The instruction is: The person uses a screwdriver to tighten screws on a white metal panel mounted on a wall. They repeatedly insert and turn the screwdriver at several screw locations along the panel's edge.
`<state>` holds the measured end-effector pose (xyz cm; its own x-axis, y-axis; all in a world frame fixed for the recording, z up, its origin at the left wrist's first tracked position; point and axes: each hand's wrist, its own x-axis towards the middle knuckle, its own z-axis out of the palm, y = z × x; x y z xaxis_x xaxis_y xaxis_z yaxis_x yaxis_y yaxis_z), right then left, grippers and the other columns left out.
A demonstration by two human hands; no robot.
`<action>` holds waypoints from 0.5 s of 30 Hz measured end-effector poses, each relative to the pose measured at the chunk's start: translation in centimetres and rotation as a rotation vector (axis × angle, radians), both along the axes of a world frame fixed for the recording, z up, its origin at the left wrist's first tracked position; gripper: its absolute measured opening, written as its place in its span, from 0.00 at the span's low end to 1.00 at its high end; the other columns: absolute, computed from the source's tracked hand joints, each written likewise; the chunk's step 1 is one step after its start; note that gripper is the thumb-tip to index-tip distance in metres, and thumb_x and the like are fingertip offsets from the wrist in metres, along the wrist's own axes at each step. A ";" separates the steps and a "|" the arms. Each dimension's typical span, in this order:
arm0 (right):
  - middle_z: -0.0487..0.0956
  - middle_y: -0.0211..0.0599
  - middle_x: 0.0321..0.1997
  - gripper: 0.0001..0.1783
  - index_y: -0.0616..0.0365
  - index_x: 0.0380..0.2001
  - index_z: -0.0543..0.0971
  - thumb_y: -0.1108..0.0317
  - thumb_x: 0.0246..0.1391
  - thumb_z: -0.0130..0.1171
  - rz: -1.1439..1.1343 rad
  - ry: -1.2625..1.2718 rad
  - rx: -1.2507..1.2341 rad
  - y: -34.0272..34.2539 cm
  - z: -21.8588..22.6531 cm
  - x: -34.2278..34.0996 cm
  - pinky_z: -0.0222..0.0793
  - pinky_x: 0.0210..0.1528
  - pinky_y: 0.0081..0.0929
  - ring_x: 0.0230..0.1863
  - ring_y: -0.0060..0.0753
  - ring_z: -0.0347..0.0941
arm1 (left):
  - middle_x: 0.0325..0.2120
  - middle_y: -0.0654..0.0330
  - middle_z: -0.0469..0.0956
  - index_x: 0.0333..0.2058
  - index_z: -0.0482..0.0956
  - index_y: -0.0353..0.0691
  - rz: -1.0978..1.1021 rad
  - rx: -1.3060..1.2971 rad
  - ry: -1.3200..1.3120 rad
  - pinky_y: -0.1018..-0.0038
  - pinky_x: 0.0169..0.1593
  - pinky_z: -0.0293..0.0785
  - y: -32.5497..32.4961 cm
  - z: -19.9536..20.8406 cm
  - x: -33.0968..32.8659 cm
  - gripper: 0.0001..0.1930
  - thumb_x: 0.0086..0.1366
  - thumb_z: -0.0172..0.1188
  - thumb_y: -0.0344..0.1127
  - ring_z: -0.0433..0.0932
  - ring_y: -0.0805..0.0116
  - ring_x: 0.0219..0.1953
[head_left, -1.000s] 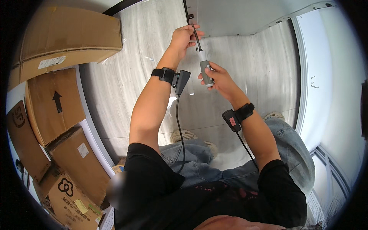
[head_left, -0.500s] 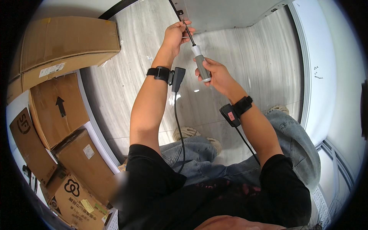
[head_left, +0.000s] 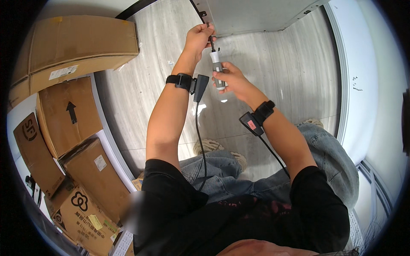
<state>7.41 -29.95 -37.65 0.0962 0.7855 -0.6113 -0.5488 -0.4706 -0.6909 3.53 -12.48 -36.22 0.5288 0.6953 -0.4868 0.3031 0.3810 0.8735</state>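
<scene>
A screwdriver point(head_left: 218, 77) with a grey and white handle and a dark shaft points away from me, toward the lower edge of a grey metal panel point(head_left: 256, 17). The handle is wrapped by my right hand point(head_left: 235, 81), thumb lying over it. At the far end of the shaft, my left hand point(head_left: 197, 42) is closed, its thumb and fingers pinched round the shaft close to the panel's corner. Those fingers hide the tip. Near the top of the handle a small dark bit shows beside the shaft. A small dark bracket point(head_left: 203, 14) sits on the panel's left edge.
Cardboard boxes point(head_left: 81, 40) are stacked along my left side. A white frame point(head_left: 358, 85) borders the grey wood-look floor point(head_left: 294, 77) on the right. Both wrists carry black strapped devices point(head_left: 200, 87) with cables running back toward me. My shoes and knees are below.
The screwdriver has turned more upright, its handle swinging left with my right hand. The right thumb now lies across the handle. My left fingers have closed more tightly at the shaft.
</scene>
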 end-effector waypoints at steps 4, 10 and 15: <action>0.71 0.33 0.35 0.24 0.58 0.43 0.68 0.60 0.47 0.65 0.122 -0.270 -0.106 1.1 0.2 0.0 0.74 0.34 0.33 0.37 0.29 0.71 | 0.28 0.65 0.78 0.42 0.75 0.40 0.023 0.096 0.048 0.77 0.35 0.71 -0.1 -0.5 0.1 0.10 0.63 0.58 0.35 0.75 0.76 0.29; 0.72 0.33 0.44 0.26 0.56 0.49 0.66 0.63 0.47 0.62 0.187 -0.085 -0.072 1.2 -2.7 1.2 0.71 0.44 0.36 0.44 0.29 0.69 | 0.27 0.61 0.78 0.42 0.75 0.36 0.066 0.079 0.036 0.77 0.31 0.74 0.1 -1.1 0.5 0.09 0.64 0.56 0.30 0.76 0.74 0.27; 0.72 0.36 0.47 0.27 0.59 0.51 0.64 0.70 0.47 0.60 0.264 -0.105 -0.048 1.5 -3.3 2.2 0.72 0.45 0.37 0.48 0.31 0.70 | 0.28 0.59 0.78 0.42 0.74 0.35 0.075 0.090 0.041 0.76 0.32 0.75 -0.2 -0.7 0.8 0.08 0.64 0.54 0.28 0.77 0.73 0.27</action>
